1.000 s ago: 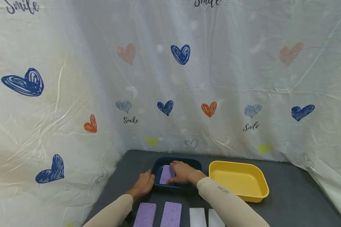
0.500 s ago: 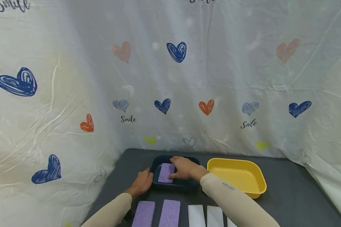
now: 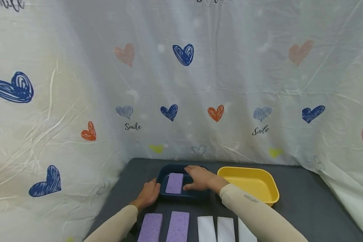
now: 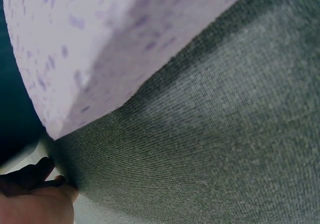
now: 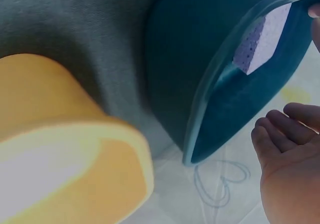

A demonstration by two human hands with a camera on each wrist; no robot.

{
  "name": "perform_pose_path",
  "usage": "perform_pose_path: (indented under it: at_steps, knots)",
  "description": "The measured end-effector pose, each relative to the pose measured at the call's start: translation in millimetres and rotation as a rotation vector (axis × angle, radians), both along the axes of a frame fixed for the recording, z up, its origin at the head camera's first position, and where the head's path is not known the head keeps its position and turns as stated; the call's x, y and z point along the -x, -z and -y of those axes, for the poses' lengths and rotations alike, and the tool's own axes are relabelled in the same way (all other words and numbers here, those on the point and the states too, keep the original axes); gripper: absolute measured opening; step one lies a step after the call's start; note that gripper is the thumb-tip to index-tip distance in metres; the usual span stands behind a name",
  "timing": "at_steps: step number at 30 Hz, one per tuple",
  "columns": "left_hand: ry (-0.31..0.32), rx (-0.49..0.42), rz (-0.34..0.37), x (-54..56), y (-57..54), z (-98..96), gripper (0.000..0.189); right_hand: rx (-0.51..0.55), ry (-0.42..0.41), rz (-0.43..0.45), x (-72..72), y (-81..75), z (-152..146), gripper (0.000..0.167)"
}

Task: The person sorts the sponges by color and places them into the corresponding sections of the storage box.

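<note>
A purple speckled sponge (image 3: 174, 183) lies in the left part of a dark blue plastic bin (image 3: 181, 197). Over the bin's right part my right hand (image 3: 198, 178) hovers with fingers spread, a small gap from the sponge. The right wrist view shows that hand (image 5: 292, 149) holding nothing, its fingers loosely extended. My left hand (image 3: 149, 192) grips the bin's left rim; in the left wrist view only part of the hand (image 4: 40, 199) shows. Nearer to me, two more purple sponges (image 3: 150, 228) lie on the dark table.
A yellow bin (image 3: 251, 183) stands right of the blue one, with nothing visible inside. Several white blocks (image 3: 207, 229) lie in a row at the front, partly under my right forearm. A white curtain with hearts (image 3: 181, 84) hangs behind the table (image 3: 296, 201).
My right hand has let go of the purple sponge and drawn away to its right. The sponge stays in the blue bin. My left hand keeps its place at the rim; the view has shifted slightly.
</note>
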State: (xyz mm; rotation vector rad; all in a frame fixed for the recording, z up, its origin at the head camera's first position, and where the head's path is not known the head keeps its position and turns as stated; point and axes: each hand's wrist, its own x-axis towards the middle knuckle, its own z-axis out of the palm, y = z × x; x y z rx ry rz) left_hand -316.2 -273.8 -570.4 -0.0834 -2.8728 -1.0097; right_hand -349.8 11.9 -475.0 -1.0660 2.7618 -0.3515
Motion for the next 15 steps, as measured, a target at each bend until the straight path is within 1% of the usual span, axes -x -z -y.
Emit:
perform_pose_path:
  at_steps: [1, 2, 4, 8, 10, 11, 15]
  knots:
    - [0.006, 0.004, -0.018, 1.7, 2.9, 1.5, 0.051, -0.001, -0.001, -0.002, 0.0, -0.1, -2, 0.087]
    - [0.012, -0.002, -0.020, -1.5, -2.2, 0.0, 0.050, -0.002, 0.000, -0.005, -0.1, 0.2, -4, 0.087]
    - [0.013, 0.015, -0.032, -1.2, -0.5, 0.9, 0.052, -0.004, 0.004, -0.009, -1.0, 0.6, -8, 0.087]
    - [-0.004, -0.025, 0.019, -10.6, -15.4, -5.9, 0.050, 0.003, 0.009, -0.013, -4.9, -0.8, -15, 0.087]
    - [-0.011, -0.025, 0.032, -12.5, -18.3, -7.6, 0.049, 0.007, 0.009, -0.017, -8.1, -2.5, -19, 0.086]
    - [-0.016, -0.042, 0.045, -14.8, -22.0, -9.5, 0.046, 0.011, 0.008, -0.019, -9.9, -3.3, -20, 0.086]
    - [-0.022, -0.030, 0.045, -16.8, -25.8, -10.9, 0.041, 0.011, 0.001, -0.028, -17.0, -5.9, -26, 0.087]
